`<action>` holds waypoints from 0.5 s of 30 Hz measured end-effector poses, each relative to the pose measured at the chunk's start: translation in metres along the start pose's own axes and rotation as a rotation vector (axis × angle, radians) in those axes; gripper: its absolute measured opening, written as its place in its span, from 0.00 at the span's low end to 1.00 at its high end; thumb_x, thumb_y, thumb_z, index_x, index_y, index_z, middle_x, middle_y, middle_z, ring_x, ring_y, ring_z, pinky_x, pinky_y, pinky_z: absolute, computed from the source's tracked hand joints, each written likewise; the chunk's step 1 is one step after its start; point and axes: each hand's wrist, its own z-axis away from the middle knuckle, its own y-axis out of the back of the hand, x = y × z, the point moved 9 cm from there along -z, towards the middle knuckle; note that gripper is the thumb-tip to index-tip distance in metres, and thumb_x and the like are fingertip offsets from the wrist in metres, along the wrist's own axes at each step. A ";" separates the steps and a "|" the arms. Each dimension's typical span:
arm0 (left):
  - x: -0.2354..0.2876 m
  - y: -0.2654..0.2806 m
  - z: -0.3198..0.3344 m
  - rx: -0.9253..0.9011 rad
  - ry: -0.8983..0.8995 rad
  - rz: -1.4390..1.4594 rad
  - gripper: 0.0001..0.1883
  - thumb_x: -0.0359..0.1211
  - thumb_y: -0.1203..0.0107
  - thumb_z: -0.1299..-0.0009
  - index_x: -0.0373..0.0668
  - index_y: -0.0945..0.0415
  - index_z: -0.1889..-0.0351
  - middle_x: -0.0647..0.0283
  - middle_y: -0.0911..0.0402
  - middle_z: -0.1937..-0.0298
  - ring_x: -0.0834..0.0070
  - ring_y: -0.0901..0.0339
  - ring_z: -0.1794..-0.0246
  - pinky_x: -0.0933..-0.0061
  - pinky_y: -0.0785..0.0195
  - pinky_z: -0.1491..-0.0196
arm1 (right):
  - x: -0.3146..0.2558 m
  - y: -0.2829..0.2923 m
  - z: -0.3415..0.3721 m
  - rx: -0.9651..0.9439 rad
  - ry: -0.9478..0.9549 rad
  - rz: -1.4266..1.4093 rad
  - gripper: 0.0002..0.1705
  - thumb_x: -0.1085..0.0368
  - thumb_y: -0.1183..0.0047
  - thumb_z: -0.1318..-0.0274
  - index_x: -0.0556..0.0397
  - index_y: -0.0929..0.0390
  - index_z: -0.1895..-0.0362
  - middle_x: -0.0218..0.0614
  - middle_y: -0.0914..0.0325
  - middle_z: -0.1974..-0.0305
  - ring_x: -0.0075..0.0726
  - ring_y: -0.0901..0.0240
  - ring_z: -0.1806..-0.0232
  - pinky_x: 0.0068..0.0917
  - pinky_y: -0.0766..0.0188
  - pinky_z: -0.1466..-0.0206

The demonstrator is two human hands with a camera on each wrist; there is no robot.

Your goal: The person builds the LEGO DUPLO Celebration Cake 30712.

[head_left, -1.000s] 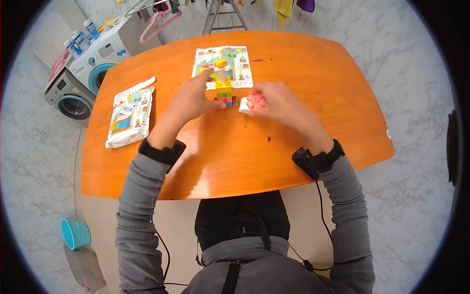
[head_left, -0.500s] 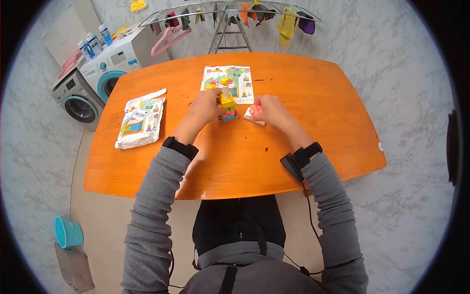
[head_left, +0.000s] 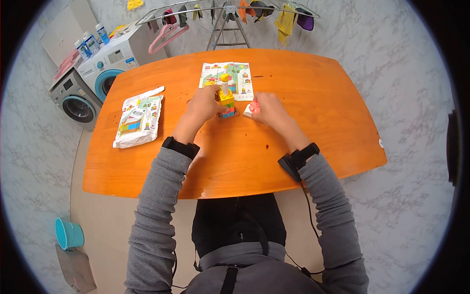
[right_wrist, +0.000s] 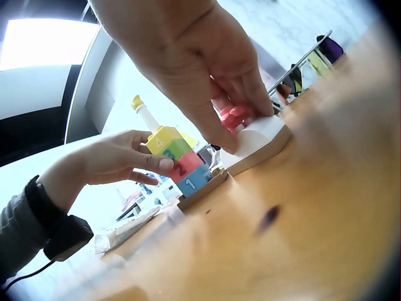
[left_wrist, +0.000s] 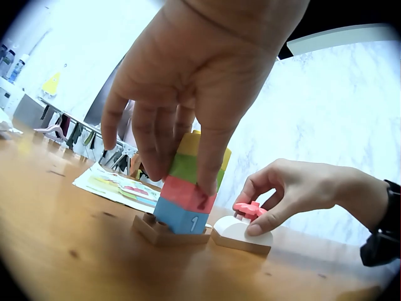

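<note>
A tower of toy building bricks (head_left: 226,99) stands on the table, rising from a blue brick (left_wrist: 178,215) through red and green to yellow. The visible faces bear numbers. At its foot lies a brown base piece (left_wrist: 168,234); on top is a white candle (right_wrist: 148,118) with a yellow flame. My left hand (head_left: 201,105) grips the tower, thumb against the red brick (left_wrist: 182,191) and fingers behind. Just right of it, my right hand (head_left: 272,110) holds a white curved brick (right_wrist: 264,134) over a brown bottom. A pink flower piece (right_wrist: 234,118) sits between the fingers.
Behind the tower lies a printed instruction sheet (head_left: 240,83). A white printed package (head_left: 138,120) is on the left of the wooden table (head_left: 235,161). Beyond stand washing machines (head_left: 110,66) and a drying rack (head_left: 230,36).
My left hand's fingers have closed in around the tower. The white curved brick with the flower was tilted toward the camera and is now flatter, low at the table. The head view has shifted.
</note>
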 end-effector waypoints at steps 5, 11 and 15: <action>0.003 -0.001 -0.002 -0.103 0.040 -0.087 0.26 0.37 0.26 0.52 0.37 0.22 0.58 0.53 0.17 0.64 0.60 0.18 0.62 0.64 0.27 0.59 | 0.004 -0.002 -0.001 -0.032 -0.024 0.000 0.20 0.65 0.35 0.63 0.61 0.24 0.64 0.55 0.22 0.66 0.60 0.24 0.61 0.44 0.27 0.56; -0.001 0.001 0.001 -0.024 -0.012 0.016 0.24 0.33 0.26 0.52 0.32 0.23 0.60 0.52 0.16 0.66 0.64 0.17 0.67 0.68 0.25 0.61 | 0.008 -0.011 -0.001 -0.108 -0.036 0.058 0.28 0.61 0.31 0.62 0.62 0.28 0.58 0.56 0.22 0.63 0.61 0.25 0.57 0.44 0.27 0.54; -0.004 -0.001 0.009 -0.053 0.019 0.066 0.30 0.36 0.26 0.51 0.31 0.25 0.52 0.47 0.17 0.58 0.59 0.18 0.58 0.65 0.26 0.54 | 0.001 -0.018 0.002 -0.343 -0.070 0.016 0.34 0.59 0.31 0.60 0.65 0.29 0.50 0.58 0.25 0.53 0.59 0.29 0.48 0.44 0.31 0.45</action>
